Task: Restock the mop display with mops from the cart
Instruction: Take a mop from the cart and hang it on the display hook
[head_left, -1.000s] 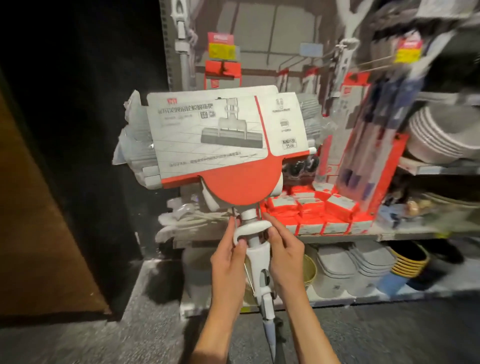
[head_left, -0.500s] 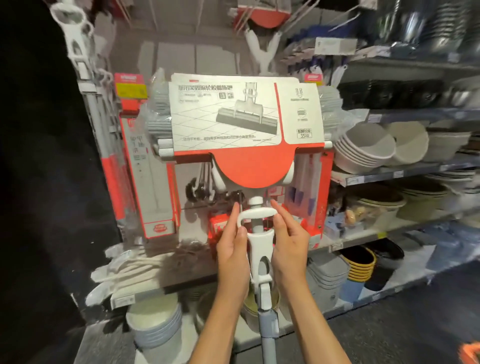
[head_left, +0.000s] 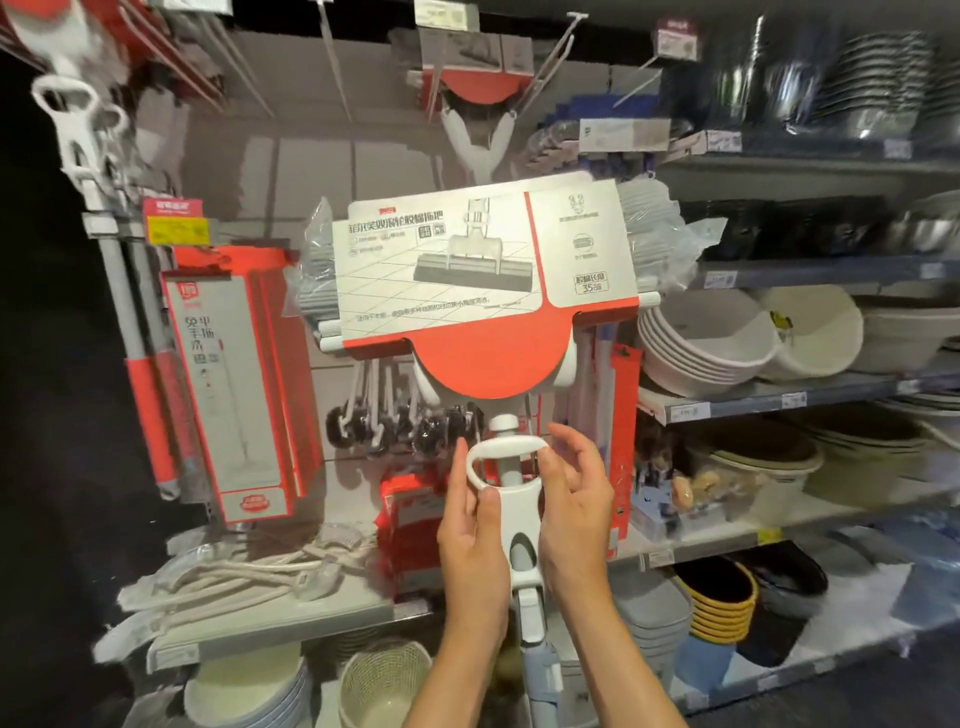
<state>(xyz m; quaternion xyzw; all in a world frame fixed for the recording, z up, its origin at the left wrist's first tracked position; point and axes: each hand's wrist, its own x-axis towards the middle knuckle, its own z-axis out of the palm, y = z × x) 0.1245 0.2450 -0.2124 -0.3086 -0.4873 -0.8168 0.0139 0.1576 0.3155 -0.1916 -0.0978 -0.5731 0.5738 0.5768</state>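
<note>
I hold a sponge mop (head_left: 485, 275) upright in front of the mop display, its head wrapped in a white and red printed card. My left hand (head_left: 470, 525) grips the white squeeze handle (head_left: 506, 454) below the head, thumb on its front. My right hand (head_left: 574, 499) holds the other side of that handle, two fingers lifted off it. The pole runs down between my forearms. Another carded mop (head_left: 470, 67) hangs from a hook at the top of the display.
A tall red and white boxed mop (head_left: 228, 384) stands at the left beside hanging poles (head_left: 78, 135). Black brushes (head_left: 395, 421) hang behind the held mop. Rope mop heads (head_left: 244, 571) lie on the lower shelf. Stacked basins (head_left: 711, 338) and baskets (head_left: 722, 603) fill the right-hand shelves.
The view has swung right and upward along the shelves. The mop has come higher and closer to the display. My right fingers have loosened on the handle.
</note>
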